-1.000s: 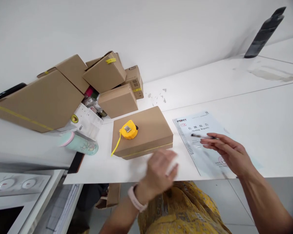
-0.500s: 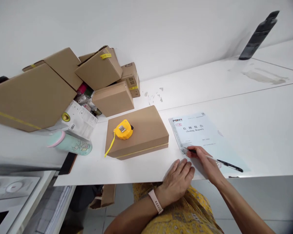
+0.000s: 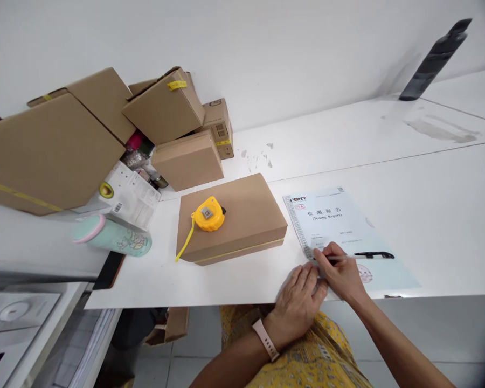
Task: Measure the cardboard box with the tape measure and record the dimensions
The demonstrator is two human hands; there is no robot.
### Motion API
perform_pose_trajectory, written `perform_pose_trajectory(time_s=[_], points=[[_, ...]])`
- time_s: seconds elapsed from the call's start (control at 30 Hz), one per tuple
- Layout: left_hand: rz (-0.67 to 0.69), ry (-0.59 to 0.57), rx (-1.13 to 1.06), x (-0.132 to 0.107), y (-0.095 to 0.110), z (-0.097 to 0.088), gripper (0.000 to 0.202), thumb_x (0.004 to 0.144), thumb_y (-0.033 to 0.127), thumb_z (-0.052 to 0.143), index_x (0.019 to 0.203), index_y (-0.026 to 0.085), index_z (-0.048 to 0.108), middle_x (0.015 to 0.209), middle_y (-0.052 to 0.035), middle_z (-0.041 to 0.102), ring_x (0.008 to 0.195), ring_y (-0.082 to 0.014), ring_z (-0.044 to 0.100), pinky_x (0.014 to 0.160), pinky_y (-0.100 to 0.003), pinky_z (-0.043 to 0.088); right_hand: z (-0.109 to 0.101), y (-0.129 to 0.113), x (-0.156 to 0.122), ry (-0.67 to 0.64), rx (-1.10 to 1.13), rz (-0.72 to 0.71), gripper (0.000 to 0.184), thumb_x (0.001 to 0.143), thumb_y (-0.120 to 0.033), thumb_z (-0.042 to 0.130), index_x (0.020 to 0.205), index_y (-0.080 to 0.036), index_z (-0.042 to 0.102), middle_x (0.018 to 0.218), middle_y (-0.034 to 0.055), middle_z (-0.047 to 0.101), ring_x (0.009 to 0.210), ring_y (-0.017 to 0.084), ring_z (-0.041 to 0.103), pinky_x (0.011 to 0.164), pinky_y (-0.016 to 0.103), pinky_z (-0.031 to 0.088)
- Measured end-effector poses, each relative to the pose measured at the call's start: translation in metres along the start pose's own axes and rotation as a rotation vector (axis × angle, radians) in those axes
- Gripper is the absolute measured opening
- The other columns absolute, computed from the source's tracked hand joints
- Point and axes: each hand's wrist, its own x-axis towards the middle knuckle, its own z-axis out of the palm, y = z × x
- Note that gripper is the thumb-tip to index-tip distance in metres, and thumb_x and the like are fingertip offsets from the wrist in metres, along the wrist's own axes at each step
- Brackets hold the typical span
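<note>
Booklet (image 3: 350, 229), right of centre: brand "PONY" at its upper left corner; title "检测报告", with "(Testing Report)" beneath. Red mark (image 3: 299, 207) under the brand and red round stamp (image 3: 365, 273) lower down: lettering unclear from where I stand. White box (image 3: 143, 196), left: barcode (image 3: 118, 207), small print illegible. Carton (image 3: 214, 115), upper middle: printed symbols, too small to read.

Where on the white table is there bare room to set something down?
The widest bare patch lies right of the Testing Report booklet, in front of the dark bottle. A smaller strip runs between the cardboard box under the tape measure and the front edge of the table. The left end is crowded: piled boxes, avocado-printed carton, mint tumbler.
</note>
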Motion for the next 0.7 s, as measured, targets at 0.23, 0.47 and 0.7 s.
perform_pose_trajectory(time_s=[0.23, 0.47, 0.7], points=[[-0.011, 0.036, 0.040, 0.0019, 0.0048, 0.0015, 0.037, 0.105, 0.021, 0.049, 0.138, 0.007, 0.057, 0.143, -0.0197, 0.063, 0.139, -0.0302, 0.058, 0.125, -0.044, 0.033, 0.0002, 0.0000, -0.0007, -0.016, -0.063, -0.077, 0.044, 0.090, -0.055, 0.064, 0.063, -0.026, 0.045, 0.054, -0.0036, 0.047, 0.051, 0.014, 0.046, 0.049, 0.028, 0.038], [-0.024, 0.083, 0.041, 0.0027, 0.0060, 0.0023, 0.034, 0.105, 0.022, 0.050, 0.134, 0.008, 0.059, 0.139, -0.0195, 0.065, 0.138, -0.0303, 0.059, 0.125, -0.044, 0.033, -0.0005, -0.0004, -0.0007, -0.005, -0.092, -0.087, 0.043, 0.090, -0.054, 0.063, 0.063, -0.026, 0.046, 0.053, -0.0040, 0.047, 0.050, 0.014, 0.046, 0.049, 0.028, 0.038], [-0.035, 0.094, 0.035, 0.0018, 0.0071, 0.0046, 0.033, 0.105, 0.022, 0.050, 0.133, 0.008, 0.060, 0.140, -0.0193, 0.066, 0.138, -0.0299, 0.058, 0.124, -0.044, 0.034, -0.0001, -0.0008, -0.0002, -0.007, -0.109, -0.097, 0.040, 0.089, -0.049, 0.063, 0.062, -0.026, 0.045, 0.053, -0.0039, 0.048, 0.050, 0.013, 0.046, 0.049, 0.027, 0.038]])
